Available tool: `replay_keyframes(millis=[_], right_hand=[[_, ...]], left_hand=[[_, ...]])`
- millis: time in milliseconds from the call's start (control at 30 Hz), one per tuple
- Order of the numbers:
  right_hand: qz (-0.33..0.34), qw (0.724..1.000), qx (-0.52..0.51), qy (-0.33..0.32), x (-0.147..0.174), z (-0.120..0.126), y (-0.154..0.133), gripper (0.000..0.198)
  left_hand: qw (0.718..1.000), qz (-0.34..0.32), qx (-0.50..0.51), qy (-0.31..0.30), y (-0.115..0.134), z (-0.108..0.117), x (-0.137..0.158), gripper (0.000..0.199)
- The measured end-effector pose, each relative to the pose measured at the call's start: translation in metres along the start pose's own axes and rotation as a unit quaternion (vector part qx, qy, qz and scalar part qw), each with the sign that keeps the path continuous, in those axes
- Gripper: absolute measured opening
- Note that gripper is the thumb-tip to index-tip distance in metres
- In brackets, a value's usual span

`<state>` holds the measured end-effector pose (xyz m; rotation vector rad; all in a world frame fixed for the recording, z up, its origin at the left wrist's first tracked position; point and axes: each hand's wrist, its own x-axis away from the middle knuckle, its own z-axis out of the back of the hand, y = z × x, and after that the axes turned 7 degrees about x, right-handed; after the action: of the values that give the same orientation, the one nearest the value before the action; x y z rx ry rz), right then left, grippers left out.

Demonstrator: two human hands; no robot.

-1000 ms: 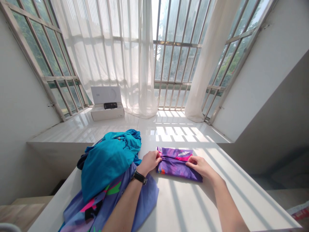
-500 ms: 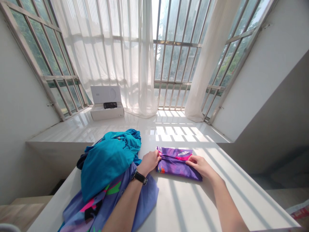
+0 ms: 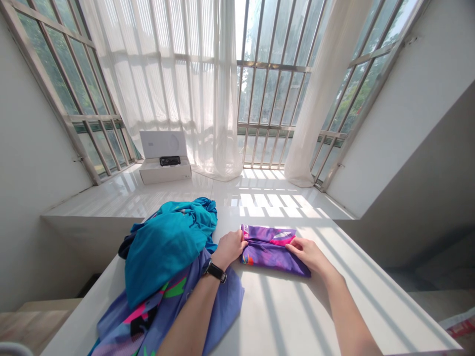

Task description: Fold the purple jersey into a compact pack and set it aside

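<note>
A folded purple cloth lies flat on the white worktop, a little right of centre in the lower half of the frame. A crease runs lengthwise along it; pink patches show on its upper part, white lettering sits at its upper left corner, and a small orange patch marks its lower left.

The left hand is at the cloth's left end, its grip closed — thumb and fingers pinched on the fabric near the crease. The right hand is at the other end, thumb and forefinger nearly together on the fabric by the right edge, the grip almost fully closed on it. A watch with a black strap is around the left wrist.

Just beside the left hand, in the lower left of the frame, is a loose heap of clothes: a teal garment on top, and under it a lavender one with pink, green and black shapes, partly behind the left forearm.

Farther up, left of centre, an open white box stands on the windowsill with a black device in it. Pale curtains and barred windows fill the top — sunlight throws striped shadows across the worktop.
</note>
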<state>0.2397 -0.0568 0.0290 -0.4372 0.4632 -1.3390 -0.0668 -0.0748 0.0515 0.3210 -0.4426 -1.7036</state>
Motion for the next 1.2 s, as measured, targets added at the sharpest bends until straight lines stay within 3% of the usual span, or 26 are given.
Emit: replay_keyframes(millis=[1067,1200], right_hand=[[0.026,0.999,0.015,0.014,0.0014,-0.0002,0.0005,0.031],[0.023,1.000,0.004,0.007,0.0021,0.0007,-0.0015,0.029]], left_hand=[[1.000,0.012,-0.018,0.012,0.0044,0.0086,0.0032,0.022],[0.999,-0.013,-0.006,0.036,0.0057,0.0088,0.0025,0.017]])
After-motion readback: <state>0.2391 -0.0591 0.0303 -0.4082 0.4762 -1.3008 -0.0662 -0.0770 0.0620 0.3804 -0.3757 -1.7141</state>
